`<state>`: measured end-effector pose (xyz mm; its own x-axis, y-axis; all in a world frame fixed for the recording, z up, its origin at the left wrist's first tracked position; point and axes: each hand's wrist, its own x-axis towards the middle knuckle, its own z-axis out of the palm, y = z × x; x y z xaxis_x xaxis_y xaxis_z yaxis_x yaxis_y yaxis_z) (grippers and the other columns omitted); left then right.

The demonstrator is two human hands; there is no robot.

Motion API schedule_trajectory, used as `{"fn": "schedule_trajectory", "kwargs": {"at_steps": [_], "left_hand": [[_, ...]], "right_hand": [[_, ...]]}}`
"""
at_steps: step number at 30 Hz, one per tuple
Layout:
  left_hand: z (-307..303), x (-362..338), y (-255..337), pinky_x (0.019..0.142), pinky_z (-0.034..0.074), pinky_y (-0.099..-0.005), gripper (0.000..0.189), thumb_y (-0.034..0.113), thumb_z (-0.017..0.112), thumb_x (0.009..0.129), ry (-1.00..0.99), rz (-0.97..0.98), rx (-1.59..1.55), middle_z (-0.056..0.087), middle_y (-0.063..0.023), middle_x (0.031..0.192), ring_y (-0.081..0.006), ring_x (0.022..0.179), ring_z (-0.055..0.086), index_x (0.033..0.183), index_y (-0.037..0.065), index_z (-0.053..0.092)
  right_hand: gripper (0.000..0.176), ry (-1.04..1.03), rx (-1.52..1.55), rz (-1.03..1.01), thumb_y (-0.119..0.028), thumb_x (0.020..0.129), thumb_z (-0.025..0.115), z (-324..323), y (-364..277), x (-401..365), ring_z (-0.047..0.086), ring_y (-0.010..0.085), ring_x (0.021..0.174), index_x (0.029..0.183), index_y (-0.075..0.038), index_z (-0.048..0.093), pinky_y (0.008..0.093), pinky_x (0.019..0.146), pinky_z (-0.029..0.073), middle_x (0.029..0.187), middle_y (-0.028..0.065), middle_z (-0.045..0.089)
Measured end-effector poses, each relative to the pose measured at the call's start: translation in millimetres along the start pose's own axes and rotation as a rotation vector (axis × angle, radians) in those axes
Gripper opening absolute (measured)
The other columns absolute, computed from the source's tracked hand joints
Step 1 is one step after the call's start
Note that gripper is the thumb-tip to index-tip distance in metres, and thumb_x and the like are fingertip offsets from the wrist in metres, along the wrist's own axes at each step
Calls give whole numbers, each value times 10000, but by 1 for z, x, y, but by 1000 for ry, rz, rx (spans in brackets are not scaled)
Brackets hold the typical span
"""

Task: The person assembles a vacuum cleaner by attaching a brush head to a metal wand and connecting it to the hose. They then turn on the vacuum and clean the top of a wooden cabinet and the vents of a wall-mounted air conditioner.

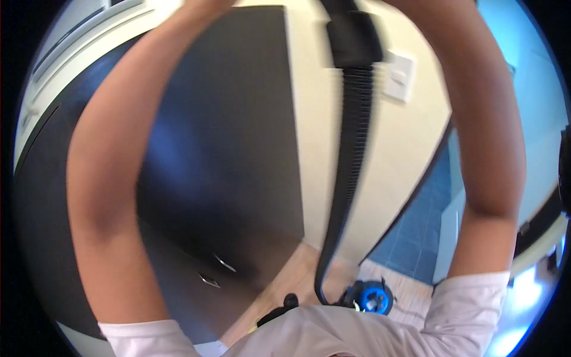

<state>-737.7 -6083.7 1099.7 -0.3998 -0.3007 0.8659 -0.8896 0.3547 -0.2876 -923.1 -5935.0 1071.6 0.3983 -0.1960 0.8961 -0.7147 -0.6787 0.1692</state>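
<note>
Both of my arms are raised, and my hands lie beyond the top edge, so neither hand nor its fingers can be seen. My left forearm [119,137] rises on the left, my right forearm [485,113] on the right. Between them hangs a ribbed black hose [351,149] with a smooth black cuff [355,41] near its upper end. Its upper end leaves the view at the top, between my forearms. Down at the floor, the hose reaches a black and blue device [376,297] that looks like a vacuum cleaner, partly hidden by my shirt.
A dark cabinet front [238,119] with metal handles [225,263] fills the left. A white switch plate [399,77] is on the cream wall [318,119]. Wood flooring [279,273] lies below, with blue-grey tiles [410,238] through an opening at right. One black shoe [290,301] shows.
</note>
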Motion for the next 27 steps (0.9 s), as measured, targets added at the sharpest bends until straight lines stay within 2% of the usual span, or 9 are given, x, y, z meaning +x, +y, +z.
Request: {"fn": "schedule_trajectory", "kwargs": {"at_steps": [1,4,6,11,16,20,21,23,27], "left_hand": [[25,17,-8,913,520,-461,314,285,658,920,234,-6,-307,717,-188,1145,-375,1063,678,1111,38,689],[19,38,15,854,559,-490,239,180,626,903,123,-25,-29,700,-246,1014,-397,956,698,1021,-24,661],[0,50,42,732,598,-409,216,158,542,1009,-109,-145,-136,707,-190,969,-296,846,720,1074,-23,639],[16,78,66,650,614,-320,252,140,563,1035,12,102,-179,693,-183,928,-240,796,701,1204,-46,564],[16,90,98,810,601,-405,354,276,664,927,20,277,-247,764,-136,1041,-261,987,752,1180,29,670],[31,121,76,770,596,-422,309,248,644,926,-4,473,-204,756,-138,1023,-267,950,751,1143,32,685],[31,135,63,755,579,-458,287,217,623,920,-308,437,-209,741,-177,1000,-322,926,738,1124,24,683],[-13,114,28,802,584,-407,361,146,620,996,-379,421,-523,708,-228,995,-290,894,701,1273,-76,552],[-22,114,-8,912,530,-458,422,183,653,957,-293,429,-267,669,-309,1156,-386,1063,665,1279,-74,562]], "right_hand": [[423,0,68,-14,-246,940,676,3,-5,-14,692,271,852,1216,65,606,362,812,578,973,189,701],[351,-72,138,68,-297,989,656,24,-7,-54,678,121,928,1238,-49,642,275,829,552,945,68,691],[410,41,162,219,-327,1004,643,39,21,-65,667,178,1078,1258,-6,621,316,929,541,1081,118,685],[834,459,892,695,-538,997,571,94,76,-51,380,433,1425,1514,78,349,482,1118,409,1543,283,332],[375,805,1348,167,-401,1086,477,114,141,21,565,181,1159,1266,-74,505,437,1056,469,1193,57,592],[420,1010,1244,130,-411,1080,509,143,181,50,567,211,1208,1303,-64,432,385,1020,509,1255,112,574],[434,1039,1220,155,-426,1077,508,152,193,59,564,228,1222,1295,-62,415,393,1028,508,1267,130,567],[465,1112,1176,182,-455,1071,506,153,197,76,556,261,1249,1279,-58,381,409,1042,506,1291,166,552],[589,1119,1218,164,-603,1016,487,155,203,92,708,319,933,1197,-73,305,443,866,614,1011,218,641]]}}
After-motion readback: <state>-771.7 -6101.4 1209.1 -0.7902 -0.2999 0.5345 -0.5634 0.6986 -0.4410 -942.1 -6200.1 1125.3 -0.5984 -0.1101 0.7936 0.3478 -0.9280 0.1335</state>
